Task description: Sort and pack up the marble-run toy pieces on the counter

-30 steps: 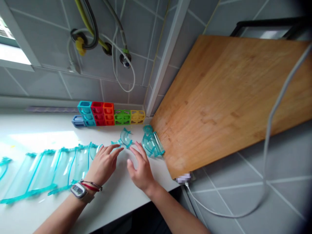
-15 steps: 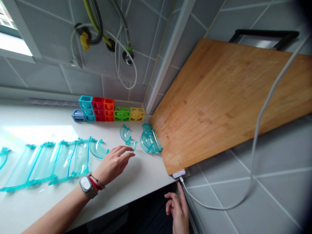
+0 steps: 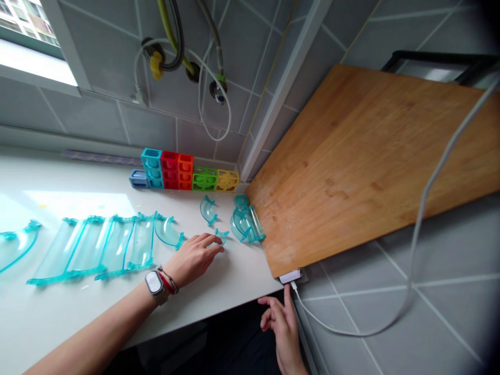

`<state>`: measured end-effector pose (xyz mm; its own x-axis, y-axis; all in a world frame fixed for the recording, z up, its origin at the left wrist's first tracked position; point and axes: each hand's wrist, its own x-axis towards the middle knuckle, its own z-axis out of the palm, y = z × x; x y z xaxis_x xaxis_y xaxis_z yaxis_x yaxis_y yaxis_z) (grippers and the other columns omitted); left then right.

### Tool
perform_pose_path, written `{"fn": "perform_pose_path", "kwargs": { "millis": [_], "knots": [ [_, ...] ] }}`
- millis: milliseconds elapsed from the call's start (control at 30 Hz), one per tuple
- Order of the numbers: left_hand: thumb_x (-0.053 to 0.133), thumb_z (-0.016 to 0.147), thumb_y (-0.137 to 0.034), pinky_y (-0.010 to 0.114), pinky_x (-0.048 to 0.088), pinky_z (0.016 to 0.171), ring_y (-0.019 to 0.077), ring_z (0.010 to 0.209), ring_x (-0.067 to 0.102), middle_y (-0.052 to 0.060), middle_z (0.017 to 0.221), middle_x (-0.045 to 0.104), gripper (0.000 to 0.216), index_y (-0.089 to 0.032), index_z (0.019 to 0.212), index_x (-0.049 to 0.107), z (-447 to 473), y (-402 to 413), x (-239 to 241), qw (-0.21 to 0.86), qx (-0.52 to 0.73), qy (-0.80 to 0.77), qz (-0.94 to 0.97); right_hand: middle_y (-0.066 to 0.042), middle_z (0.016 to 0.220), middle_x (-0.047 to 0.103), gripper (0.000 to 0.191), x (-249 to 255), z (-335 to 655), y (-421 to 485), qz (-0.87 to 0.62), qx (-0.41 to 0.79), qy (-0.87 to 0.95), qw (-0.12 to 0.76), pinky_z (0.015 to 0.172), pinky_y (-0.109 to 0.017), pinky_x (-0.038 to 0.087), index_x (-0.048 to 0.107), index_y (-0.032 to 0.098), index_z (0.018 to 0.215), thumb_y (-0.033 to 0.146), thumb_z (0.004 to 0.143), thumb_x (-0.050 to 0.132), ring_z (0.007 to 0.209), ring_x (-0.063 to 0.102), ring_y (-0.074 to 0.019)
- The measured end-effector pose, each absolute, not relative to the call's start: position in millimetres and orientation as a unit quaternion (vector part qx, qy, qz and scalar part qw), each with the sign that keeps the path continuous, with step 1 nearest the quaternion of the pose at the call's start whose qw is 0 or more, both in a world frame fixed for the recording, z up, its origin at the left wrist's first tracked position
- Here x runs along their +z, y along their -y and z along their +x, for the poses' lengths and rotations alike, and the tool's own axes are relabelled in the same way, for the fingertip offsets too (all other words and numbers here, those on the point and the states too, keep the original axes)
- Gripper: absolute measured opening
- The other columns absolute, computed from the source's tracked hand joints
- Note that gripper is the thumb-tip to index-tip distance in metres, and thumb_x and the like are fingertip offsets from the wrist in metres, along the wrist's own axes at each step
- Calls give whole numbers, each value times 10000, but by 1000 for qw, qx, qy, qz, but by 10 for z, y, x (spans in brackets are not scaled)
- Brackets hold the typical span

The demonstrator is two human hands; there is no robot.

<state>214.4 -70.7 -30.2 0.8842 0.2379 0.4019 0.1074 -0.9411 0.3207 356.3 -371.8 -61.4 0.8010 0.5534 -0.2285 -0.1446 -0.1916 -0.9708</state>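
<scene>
My left hand (image 3: pixel 200 255), with a watch and bracelets at the wrist, rests low over the white tabletop. Its thumb and fingertips are closed on a small clear teal curved track piece (image 3: pixel 222 235), partly hidden by the fingers. Just beyond it lies another curved teal piece (image 3: pixel 208 210). To the left, a curved section (image 3: pixel 169 233) adjoins a row of straight clear teal track pieces (image 3: pixel 109 245). My right hand (image 3: pixel 283 325) is off the table's front edge, holding nothing, with its index finger stretched toward a phone (image 3: pixel 289 276) and its white cable (image 3: pixel 318 322).
More teal pieces (image 3: pixel 246 224) are heaped by a large wooden board (image 3: pixel 351 172) leaning on the tiled wall. Coloured cube blocks (image 3: pixel 170 171) line the back, with stacks at their left part. At far left lies a wide teal curve (image 3: pixel 19 245). Hoses (image 3: pixel 172 36) hang above.
The view has shifted, so the scene sits farther right. My left hand has drawn the small curved piece slightly toward me, apart from the other curve. My right hand stays near the phone.
</scene>
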Motion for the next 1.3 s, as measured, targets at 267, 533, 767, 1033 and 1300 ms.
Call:
{"fn": "perform_pose_path", "kwargs": {
  "millis": [267,533,767,1033,1300],
  "knots": [
    [514,991,-88,423,561,882,264,1094,654,95,1265,692,265,-225,1116,703,2148,761,-298,151,192,-90,965,-21,776,749,914,-428,3851,3498,-730,330,138,583,402,-193,352,212,188,1593,578,916,688,422,474,-94],
    [554,992,-144,404,544,927,242,1072,652,80,1198,702,173,-229,1018,703,2168,790,-319,154,204,-95,962,2,617,675,690,-639,3441,3723,-723,276,195,602,364,-196,260,512,195,1507,592,955,630,360,385,-82],
    [620,941,-134,429,519,902,270,1077,629,95,1240,696,191,-225,1098,680,2182,976,-272,86,193,-115,971,-27,669,703,369,-186,3370,2958,-662,290,431,540,498,-257,470,765,195,1199,439,1030,546,485,554,-131],
    [547,979,-102,493,509,931,298,1103,617,115,1272,681,243,-218,1156,668,1704,548,423,-47,183,-183,965,-70,876,746,331,-4,3576,1178,-616,97,543,562,682,-284,561,726,154,1137,289,1047,437,768,690,-184],
    [520,1034,-148,516,504,1056,295,1234,612,100,1212,718,192,-199,1047,705,1837,496,1383,-191,166,-12,967,-118,1089,688,274,-406,3529,914,-591,44,606,531,999,-435,518,763,186,1029,159,921,512,1080,611,-275]
  ]
}}
